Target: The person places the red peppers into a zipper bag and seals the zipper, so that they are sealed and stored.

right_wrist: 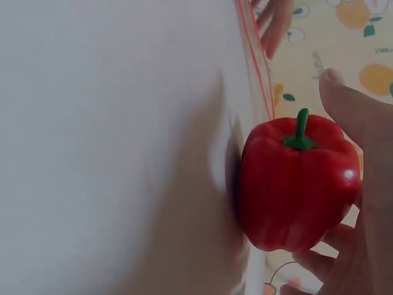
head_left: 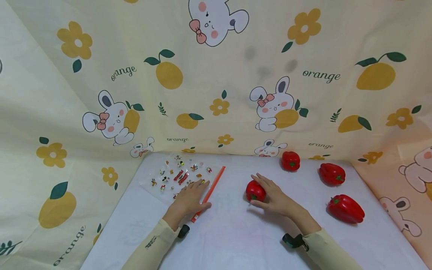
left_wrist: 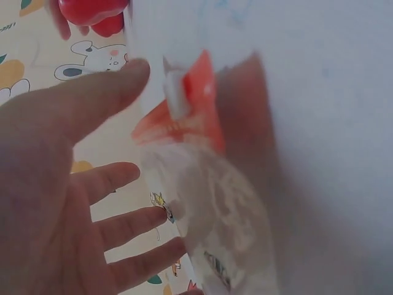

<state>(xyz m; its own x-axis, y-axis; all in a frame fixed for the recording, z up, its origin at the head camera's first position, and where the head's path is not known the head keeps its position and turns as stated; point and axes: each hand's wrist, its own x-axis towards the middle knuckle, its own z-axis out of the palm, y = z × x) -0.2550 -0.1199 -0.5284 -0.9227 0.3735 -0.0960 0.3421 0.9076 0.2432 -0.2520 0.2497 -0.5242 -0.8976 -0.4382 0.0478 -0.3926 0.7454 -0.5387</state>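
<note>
W/ L hand (head_left: 189, 198) spread by the bag (head_left: 180, 177) nr far-L corner of bench (head_left: 233, 240), I'd close R hand (head_left: 275, 198), spread round pepper (head_left: 254, 191), evenly.

Head view bright; wrist views dimmer, bag (left_wrist: 236, 203) blurred in left.

Red pepper (head_left: 254, 191) near clear bag (head_left: 216, 180)

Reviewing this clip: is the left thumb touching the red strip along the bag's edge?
Apart. The left wrist view shows it: a pale gap separates the tip of the left thumb from the red strip.
</note>
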